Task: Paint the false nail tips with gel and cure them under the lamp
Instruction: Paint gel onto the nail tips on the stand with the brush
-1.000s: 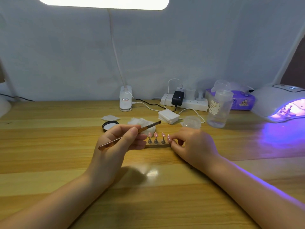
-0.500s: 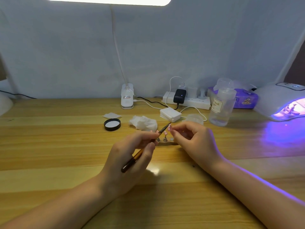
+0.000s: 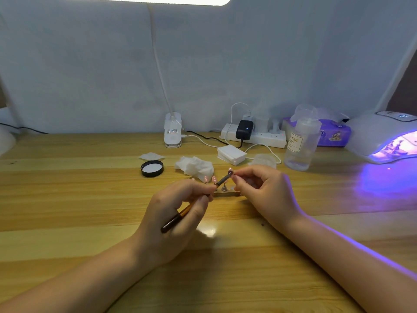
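Observation:
My left hand [image 3: 178, 213] grips a thin brush [image 3: 180, 216] with a brown and orange handle, its tip reaching a pink nail tip [image 3: 230, 171]. My right hand [image 3: 261, 190] pinches that nail tip on its small stand, lifted a little above the table. Other pink nail tips [image 3: 213, 179] stand on a wooden strip [image 3: 226, 194] between my hands, partly hidden by my fingers. The white curing lamp [image 3: 383, 136] glows violet at the far right.
A black jar lid [image 3: 152, 168], a crumpled wipe [image 3: 195, 168], a stack of white pads [image 3: 231, 154], a clear liquid bottle [image 3: 300, 145], a power strip [image 3: 255, 134] with cables and a purple tissue pack [image 3: 334, 132] lie behind my hands on the wooden table [image 3: 67, 199].
My left hand turned the brush from lying sideways to pointing forward at the nail tip. My right hand picked one nail tip off the strip and raised it.

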